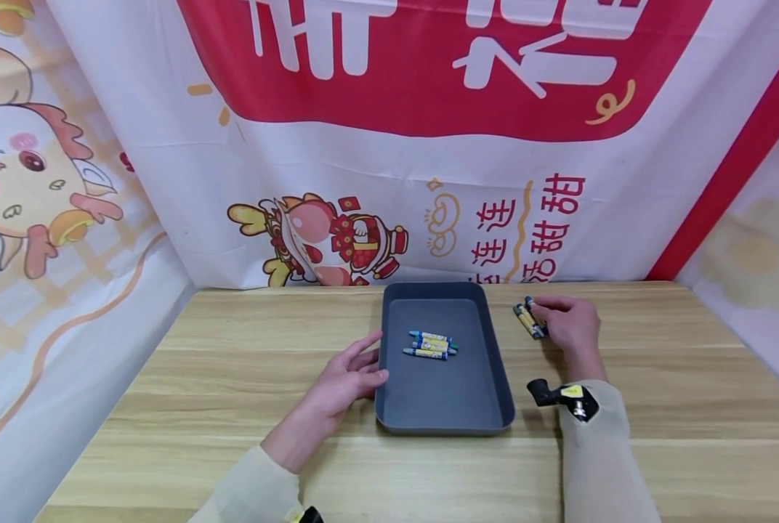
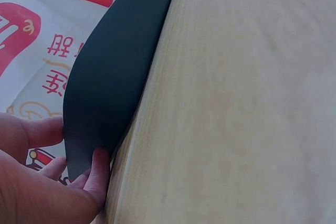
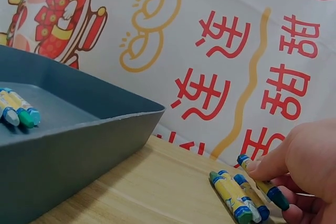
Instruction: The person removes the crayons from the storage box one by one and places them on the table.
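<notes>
My left hand (image 1: 346,378) rests against the left wall of a dark grey rectangular tray (image 1: 442,414), with fingertips at its rim and on its outer side (image 2: 110,72). My right hand (image 1: 567,325) is beyond the tray's right side. Between thumb and fingers it pinches a dark green crayon (image 3: 269,188) with a yellow wrapper, tilted over other crayons. Right beside it on the table lies a small group of crayons (image 3: 231,196) in yellow and blue wrappers. Inside the tray, several blue and green crayons (image 1: 432,344) lie side by side.
The wooden table (image 1: 252,349) ends at a white and red printed cloth (image 1: 337,174) hanging behind the tray. More printed cloth (image 1: 56,305) hangs along the left side. A wrist camera (image 1: 562,396) sits on the right sleeve.
</notes>
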{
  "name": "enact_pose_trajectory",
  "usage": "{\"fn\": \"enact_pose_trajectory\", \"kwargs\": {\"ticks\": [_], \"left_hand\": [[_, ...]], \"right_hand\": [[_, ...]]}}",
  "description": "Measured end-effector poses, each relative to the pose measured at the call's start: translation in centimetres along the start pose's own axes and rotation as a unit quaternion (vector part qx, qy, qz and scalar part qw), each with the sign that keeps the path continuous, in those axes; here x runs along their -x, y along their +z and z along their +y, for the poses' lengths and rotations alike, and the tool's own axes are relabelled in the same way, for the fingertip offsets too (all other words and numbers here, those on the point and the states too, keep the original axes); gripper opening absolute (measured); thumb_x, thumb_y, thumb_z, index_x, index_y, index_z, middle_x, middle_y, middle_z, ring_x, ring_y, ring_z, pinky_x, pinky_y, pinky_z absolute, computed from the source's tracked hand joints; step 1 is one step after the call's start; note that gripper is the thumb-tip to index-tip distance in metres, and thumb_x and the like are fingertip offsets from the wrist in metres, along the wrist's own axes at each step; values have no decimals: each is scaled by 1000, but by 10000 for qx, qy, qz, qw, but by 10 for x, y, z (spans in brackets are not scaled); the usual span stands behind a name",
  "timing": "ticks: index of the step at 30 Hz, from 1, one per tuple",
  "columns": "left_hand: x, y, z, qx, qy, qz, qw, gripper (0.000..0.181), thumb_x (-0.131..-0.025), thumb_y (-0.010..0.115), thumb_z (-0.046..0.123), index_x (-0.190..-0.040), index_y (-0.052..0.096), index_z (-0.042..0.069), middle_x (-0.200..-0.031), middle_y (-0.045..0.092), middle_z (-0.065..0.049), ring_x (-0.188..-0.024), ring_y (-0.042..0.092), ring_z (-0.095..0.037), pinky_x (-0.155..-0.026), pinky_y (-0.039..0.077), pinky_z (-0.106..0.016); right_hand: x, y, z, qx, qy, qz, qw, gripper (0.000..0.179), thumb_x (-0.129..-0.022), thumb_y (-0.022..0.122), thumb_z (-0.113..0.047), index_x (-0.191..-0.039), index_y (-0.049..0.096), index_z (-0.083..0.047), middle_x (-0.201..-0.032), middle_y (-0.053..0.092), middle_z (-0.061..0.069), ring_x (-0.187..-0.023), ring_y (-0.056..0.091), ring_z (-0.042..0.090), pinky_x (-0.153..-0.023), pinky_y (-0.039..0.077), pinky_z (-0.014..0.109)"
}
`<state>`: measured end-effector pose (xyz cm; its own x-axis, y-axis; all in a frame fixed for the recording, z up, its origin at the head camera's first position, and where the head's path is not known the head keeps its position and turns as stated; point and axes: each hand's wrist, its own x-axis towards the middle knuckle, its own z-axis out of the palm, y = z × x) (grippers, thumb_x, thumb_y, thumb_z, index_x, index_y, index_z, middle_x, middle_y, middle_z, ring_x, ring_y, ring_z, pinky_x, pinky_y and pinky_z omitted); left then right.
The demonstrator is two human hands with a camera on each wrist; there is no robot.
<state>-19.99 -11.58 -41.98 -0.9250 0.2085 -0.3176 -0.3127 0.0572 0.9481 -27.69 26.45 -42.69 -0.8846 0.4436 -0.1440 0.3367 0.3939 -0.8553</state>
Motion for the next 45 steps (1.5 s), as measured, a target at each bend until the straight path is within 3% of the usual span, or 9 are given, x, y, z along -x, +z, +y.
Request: {"fn": "enact_pose_trajectory", "kwargs": {"ticks": [13,24,45], "left_hand": [[0,1,1,-5,7,17,10000,70,-101,67,3,-163,44,27,-164,47,-19,-144,56,-35,-108,57,-43],[1,1,2,14,-15,25,10000,70,-101,67,3,-163,45,27,-164,47,-19,-144,55,-34,-109,56,-45],[4,3,3,26,55,8,10000,71,-100,68,2,-163,44,24,-163,47,-22,-144,55,-37,-107,57,-45]], "right_hand": [[-4,1,6,207,-30,134,9997,37,-103,69,-29,-137,72,-14,-145,68,16,-135,58,34,-110,45,48],[-5,2,8,299,-30,238,9993,36,-102,70,-25,-136,72,-15,-143,69,15,-140,56,37,-118,41,53],[-7,0,9,193,70,252,9995,39,-102,71,-27,-139,71,-15,-146,67,15,-141,54,37,-119,40,54]]}}
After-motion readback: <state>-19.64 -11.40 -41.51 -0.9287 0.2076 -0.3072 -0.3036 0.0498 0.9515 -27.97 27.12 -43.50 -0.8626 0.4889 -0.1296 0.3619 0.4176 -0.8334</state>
